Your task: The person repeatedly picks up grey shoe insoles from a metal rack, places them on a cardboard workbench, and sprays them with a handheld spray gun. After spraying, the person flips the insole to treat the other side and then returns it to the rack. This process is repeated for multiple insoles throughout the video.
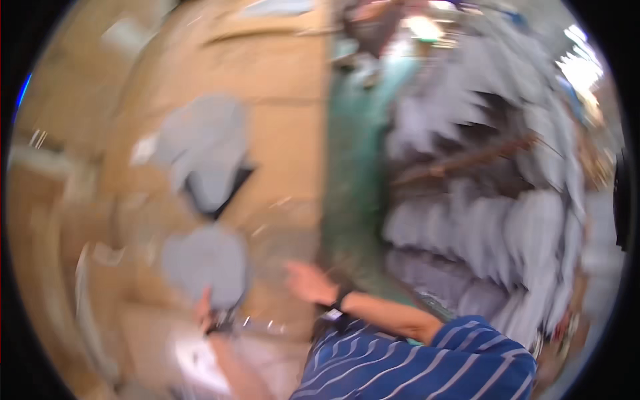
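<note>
Motion blurs the whole view. My left hand (pixel 205 312) is at the lower edge of a flat, rounded grey piece (pixel 210 261) on the brown work surface; blur hides whether its fingers grip that piece. To the right, my right hand (pixel 310 282) is stretched out over the surface, its fingers extended and nothing visible in them. A dark band is on the right wrist. Farther up lies a larger grey piece (pixel 207 133), with a black piece (pixel 235 193) partly under its lower end.
A brown table (pixel 287 147) spans the left and middle. Beyond its right edge runs a green strip of floor (pixel 357 167). On the right, many grey pieces (pixel 477 227) hang in rows on a rack with a rusty bar (pixel 460 163). Something white (pixel 200 363) lies near my left forearm.
</note>
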`<action>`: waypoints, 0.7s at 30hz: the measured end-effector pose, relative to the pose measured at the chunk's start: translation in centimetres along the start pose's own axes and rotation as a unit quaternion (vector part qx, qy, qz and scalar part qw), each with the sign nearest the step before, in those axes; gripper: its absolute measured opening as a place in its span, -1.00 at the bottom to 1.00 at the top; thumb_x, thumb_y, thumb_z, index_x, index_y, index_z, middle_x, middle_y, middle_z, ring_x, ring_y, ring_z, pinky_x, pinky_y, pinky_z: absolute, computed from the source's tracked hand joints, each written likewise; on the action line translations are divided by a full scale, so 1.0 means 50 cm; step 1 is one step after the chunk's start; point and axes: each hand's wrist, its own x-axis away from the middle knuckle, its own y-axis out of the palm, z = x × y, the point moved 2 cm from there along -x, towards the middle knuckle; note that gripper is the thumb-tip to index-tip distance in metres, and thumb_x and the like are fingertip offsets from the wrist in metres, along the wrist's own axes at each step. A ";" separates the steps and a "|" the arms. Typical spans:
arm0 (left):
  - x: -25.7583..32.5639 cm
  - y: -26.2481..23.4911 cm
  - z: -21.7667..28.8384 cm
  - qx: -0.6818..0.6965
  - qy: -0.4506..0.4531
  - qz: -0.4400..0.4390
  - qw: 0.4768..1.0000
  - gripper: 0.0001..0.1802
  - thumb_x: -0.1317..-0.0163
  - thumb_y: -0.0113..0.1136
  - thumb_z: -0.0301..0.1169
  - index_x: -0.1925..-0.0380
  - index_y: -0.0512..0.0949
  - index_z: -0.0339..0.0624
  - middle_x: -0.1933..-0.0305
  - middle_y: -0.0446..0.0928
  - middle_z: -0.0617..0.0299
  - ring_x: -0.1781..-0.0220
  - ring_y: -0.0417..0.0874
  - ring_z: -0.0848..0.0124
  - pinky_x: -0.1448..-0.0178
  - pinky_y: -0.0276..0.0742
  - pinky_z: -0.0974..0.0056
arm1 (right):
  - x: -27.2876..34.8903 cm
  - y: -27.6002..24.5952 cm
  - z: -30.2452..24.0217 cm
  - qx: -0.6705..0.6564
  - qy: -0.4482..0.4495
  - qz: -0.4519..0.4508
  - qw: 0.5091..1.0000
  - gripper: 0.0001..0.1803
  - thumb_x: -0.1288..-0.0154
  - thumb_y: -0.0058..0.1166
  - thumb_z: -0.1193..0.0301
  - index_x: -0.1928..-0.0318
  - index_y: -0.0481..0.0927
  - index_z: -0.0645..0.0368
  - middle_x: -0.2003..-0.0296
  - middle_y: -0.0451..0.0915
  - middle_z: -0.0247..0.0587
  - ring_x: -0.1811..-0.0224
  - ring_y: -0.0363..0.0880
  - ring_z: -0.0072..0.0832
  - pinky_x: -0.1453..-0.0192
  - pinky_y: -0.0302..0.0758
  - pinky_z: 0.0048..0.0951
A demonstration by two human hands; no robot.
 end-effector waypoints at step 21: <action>0.407 -0.060 0.180 0.330 0.142 0.058 0.931 -0.27 -0.17 0.43 -0.45 -0.34 0.38 -0.40 -0.23 0.59 -0.01 -0.17 0.66 0.15 -0.28 0.59 0.07 | -0.067 0.042 -0.247 -0.702 0.270 -0.265 0.603 0.20 -0.25 -0.05 -0.52 -0.40 0.35 0.44 -0.34 0.50 0.08 -0.37 0.50 -0.07 -0.35 0.52 0.05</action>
